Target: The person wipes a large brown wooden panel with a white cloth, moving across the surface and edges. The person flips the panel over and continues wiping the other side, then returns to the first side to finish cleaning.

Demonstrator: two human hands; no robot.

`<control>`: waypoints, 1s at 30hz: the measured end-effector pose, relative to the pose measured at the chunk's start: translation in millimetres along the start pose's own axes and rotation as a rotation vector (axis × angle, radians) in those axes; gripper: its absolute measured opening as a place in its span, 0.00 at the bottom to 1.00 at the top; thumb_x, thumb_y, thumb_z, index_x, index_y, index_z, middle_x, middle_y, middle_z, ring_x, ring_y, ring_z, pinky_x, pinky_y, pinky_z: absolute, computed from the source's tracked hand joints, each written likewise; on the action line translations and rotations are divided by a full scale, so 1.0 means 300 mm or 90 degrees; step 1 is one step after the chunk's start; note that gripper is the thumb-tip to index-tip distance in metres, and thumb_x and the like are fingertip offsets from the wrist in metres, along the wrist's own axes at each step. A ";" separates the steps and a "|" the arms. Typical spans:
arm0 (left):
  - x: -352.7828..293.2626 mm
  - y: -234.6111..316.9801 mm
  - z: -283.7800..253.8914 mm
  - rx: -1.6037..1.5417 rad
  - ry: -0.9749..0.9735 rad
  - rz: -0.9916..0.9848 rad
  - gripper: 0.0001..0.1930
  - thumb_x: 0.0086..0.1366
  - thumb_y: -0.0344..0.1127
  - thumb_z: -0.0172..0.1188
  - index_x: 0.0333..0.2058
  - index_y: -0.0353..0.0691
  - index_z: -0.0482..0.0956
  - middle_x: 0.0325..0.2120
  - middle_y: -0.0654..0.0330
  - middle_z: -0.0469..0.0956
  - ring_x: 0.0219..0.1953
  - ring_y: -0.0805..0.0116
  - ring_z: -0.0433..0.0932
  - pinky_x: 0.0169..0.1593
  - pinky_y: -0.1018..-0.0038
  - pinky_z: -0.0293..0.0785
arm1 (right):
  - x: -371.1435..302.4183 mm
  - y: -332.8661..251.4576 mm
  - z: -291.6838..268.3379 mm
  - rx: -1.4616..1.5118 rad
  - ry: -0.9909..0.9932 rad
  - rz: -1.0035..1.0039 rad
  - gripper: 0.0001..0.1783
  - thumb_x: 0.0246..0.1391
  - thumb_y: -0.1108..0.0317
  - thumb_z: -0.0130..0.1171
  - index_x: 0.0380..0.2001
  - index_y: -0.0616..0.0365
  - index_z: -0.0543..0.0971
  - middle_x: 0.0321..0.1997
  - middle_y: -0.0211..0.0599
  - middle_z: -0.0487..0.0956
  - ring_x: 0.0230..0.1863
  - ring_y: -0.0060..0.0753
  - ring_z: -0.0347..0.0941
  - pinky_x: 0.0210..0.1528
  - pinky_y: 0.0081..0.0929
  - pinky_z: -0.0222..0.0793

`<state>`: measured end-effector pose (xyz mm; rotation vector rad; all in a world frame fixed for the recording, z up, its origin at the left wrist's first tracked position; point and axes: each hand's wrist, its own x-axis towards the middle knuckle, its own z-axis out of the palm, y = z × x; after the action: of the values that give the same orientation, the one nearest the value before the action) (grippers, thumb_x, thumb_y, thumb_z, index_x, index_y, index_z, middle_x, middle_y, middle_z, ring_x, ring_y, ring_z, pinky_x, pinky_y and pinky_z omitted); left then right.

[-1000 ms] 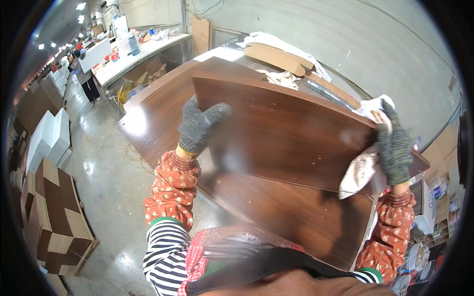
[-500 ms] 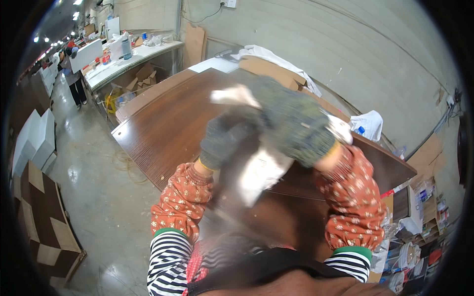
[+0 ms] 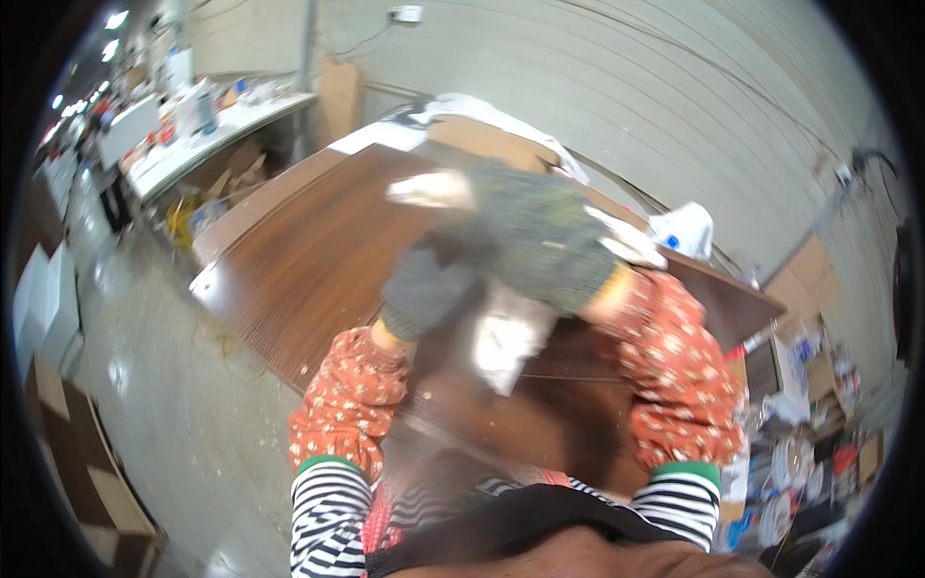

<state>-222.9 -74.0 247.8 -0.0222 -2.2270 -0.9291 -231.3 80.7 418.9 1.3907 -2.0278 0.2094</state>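
Note:
Both my hands wear dark grey-green knit gloves and are blurred by motion above a dark brown wood-grain panel [image 3: 289,250]. My right hand [image 3: 544,236] is closed around a crumpled white cloth [image 3: 506,342]. Parts of the cloth stick out below the palm, past the fingertips and beside the wrist. Close to its left, my left hand [image 3: 429,289] has its fingers curled in. What it grips, if anything, is hidden by the fingers and blur. Another brown surface [image 3: 540,424] lies nearer to me, partly in shadow.
Cardboard [image 3: 491,140] and a white sheet [image 3: 462,104] lie behind the panel, by the wall. A cluttered white workbench [image 3: 231,125] stands far left, with a person [image 3: 111,188] beyond it. Wrapped brown boards [image 3: 82,453] stand at left. Boxes and supplies [image 3: 795,462] crowd the right.
The view has shifted, so the bench, panel and wall now appear farther left. My hands remain close together above the panel, the cloth still in my right.

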 end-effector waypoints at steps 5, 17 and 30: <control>0.013 -0.181 0.075 0.061 0.221 0.363 0.25 0.64 0.34 0.57 0.57 0.26 0.69 0.53 0.44 0.75 0.48 0.53 0.78 0.49 0.66 0.76 | 0.099 -0.047 0.168 -0.176 0.160 -0.115 0.19 0.50 0.64 0.53 0.40 0.69 0.75 0.30 0.49 0.77 0.28 0.44 0.78 0.30 0.43 0.72; 0.018 -0.054 -0.052 -0.478 0.074 0.000 0.22 0.64 0.35 0.63 0.55 0.33 0.73 0.43 0.60 0.79 0.41 0.68 0.76 0.45 0.71 0.74 | -0.599 0.420 -0.229 -0.184 0.132 0.107 0.22 0.61 0.47 0.52 0.51 0.47 0.78 0.38 0.46 0.82 0.35 0.44 0.80 0.38 0.39 0.75; 0.172 0.581 -0.020 0.362 0.099 0.439 0.16 0.64 0.44 0.63 0.45 0.41 0.81 0.42 0.51 0.81 0.46 0.54 0.80 0.52 0.59 0.73 | -0.762 0.508 -0.312 -0.168 0.145 0.178 0.20 0.59 0.52 0.52 0.48 0.50 0.78 0.30 0.44 0.79 0.32 0.44 0.77 0.37 0.44 0.71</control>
<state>-210.4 38.9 389.8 -0.4104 -2.0353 0.0765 -275.9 365.9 388.8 0.8792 -1.9691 0.2030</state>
